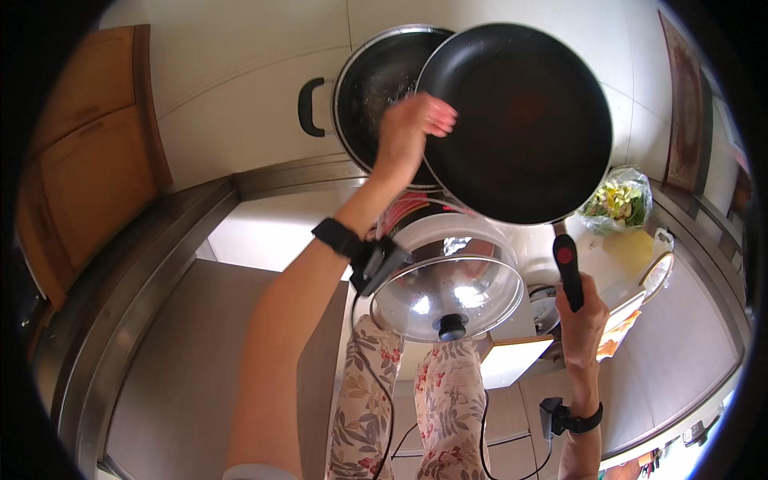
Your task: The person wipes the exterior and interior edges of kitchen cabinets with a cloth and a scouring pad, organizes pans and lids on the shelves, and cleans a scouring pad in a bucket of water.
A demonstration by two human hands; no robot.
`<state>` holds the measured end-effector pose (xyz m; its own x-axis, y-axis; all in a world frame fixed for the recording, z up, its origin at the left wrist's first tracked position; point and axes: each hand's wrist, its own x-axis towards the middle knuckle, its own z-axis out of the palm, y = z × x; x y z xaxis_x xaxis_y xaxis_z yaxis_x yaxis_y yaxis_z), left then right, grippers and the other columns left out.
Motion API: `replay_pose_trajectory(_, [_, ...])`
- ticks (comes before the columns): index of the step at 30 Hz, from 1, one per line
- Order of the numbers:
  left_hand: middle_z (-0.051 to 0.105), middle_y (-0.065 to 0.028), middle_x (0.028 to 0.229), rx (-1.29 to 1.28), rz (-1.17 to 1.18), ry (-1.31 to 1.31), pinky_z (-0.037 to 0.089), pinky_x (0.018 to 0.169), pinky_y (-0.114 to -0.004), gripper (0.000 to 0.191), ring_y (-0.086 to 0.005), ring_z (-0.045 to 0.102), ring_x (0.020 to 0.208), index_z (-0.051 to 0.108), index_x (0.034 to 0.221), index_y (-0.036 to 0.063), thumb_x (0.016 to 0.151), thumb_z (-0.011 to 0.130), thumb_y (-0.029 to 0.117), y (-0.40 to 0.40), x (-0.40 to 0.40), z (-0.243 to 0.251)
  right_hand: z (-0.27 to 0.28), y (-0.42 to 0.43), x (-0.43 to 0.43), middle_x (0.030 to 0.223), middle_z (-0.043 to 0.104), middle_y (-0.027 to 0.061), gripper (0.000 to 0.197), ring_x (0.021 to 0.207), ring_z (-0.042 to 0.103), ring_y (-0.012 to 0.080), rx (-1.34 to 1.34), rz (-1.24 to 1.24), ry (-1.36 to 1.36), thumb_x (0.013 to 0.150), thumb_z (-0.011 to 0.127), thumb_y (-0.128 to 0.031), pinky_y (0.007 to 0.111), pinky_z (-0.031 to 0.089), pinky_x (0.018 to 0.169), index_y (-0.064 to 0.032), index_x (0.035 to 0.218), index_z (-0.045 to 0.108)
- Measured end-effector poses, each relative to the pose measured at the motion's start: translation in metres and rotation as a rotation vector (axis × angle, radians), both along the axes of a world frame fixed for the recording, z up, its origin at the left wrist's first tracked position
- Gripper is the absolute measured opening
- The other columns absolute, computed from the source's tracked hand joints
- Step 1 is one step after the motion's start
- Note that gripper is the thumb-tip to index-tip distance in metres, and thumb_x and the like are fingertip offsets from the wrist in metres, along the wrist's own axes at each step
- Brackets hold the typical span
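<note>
My right hand (582, 327) grips the black handle of a large non-stick frying pan (516, 162). The pan is raised with its dark inside facing me. Behind its left side sits a wide black pot (375, 78) with a loop handle, its inner surface wet and shiny. My left hand (408, 132) is over the pot at the pan's left rim, its fingers bent and blurred. Whether those fingers touch the rim or hold anything is unclear. Below the pan, a domed glass lid (396, 300) with a black knob stands tilted near my legs.
A clear plastic bag of leafy greens (618, 201) lies on the right, beyond the pan handle. Upright boards (621, 312) stand beside my right hand. Wooden cabinet doors (90, 174) are at the far left. Cables hang from both wrist devices past my legs.
</note>
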<state>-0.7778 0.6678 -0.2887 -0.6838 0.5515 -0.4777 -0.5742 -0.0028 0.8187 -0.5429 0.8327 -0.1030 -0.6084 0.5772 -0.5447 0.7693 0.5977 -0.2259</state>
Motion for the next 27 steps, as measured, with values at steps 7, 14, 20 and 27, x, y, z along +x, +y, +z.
replay_pose_trajectory(7, [0.067, -0.0140, 0.100, -0.447, 0.193, 0.200, 0.047, 0.083, -0.029, 0.024, -0.0189, 0.063, 0.093, 0.065, 0.099, -0.0031, 0.089, 0.053, 0.016, -0.040, -0.019, -0.082, -0.002, -0.015, -0.012, 0.069, 0.060, 0.0165, 0.019, 0.058, 0.060, 0.0322, -0.009, 0.025, -0.043, 0.081, 0.068, -0.010, 0.038, 0.047, 0.055, -0.0046, 0.099, 0.061])
replay_pose_trajectory(14, [0.062, -0.0197, 0.079, -0.953, 0.333, 0.147, 0.049, 0.062, -0.037, 0.026, -0.0299, 0.059, 0.064, 0.064, 0.088, -0.0029, 0.089, 0.052, 0.020, -0.063, -0.046, -0.215, -0.005, -0.029, -0.027, 0.067, 0.059, 0.0110, 0.020, 0.053, 0.057, 0.0224, 0.030, 0.028, 0.114, 0.082, 0.067, -0.007, 0.034, 0.046, 0.052, -0.0037, 0.101, 0.062])
replay_pose_trajectory(20, [0.047, -0.0044, 0.059, -0.154, 0.449, -0.444, 0.035, 0.048, -0.027, 0.024, -0.0156, 0.045, 0.052, 0.050, 0.068, 0.0084, 0.089, 0.046, 0.021, 0.012, 0.022, -0.042, -0.007, 0.000, -0.014, 0.069, 0.059, 0.0151, 0.019, 0.055, 0.058, 0.0314, 0.139, 0.079, 0.049, 0.082, 0.068, -0.010, 0.036, 0.046, 0.053, -0.0057, 0.099, 0.062])
replay_pose_trajectory(27, [0.062, -0.0140, 0.117, -0.006, -0.363, 0.138, 0.043, 0.100, -0.034, 0.034, -0.0239, 0.055, 0.115, 0.060, 0.114, -0.0014, 0.091, 0.050, 0.022, 0.023, 0.071, 0.039, -0.012, -0.012, -0.019, 0.069, 0.060, 0.0156, 0.022, 0.059, 0.060, 0.0347, -0.022, 0.039, 0.016, 0.079, 0.069, -0.014, 0.039, 0.047, 0.055, -0.0059, 0.098, 0.063])
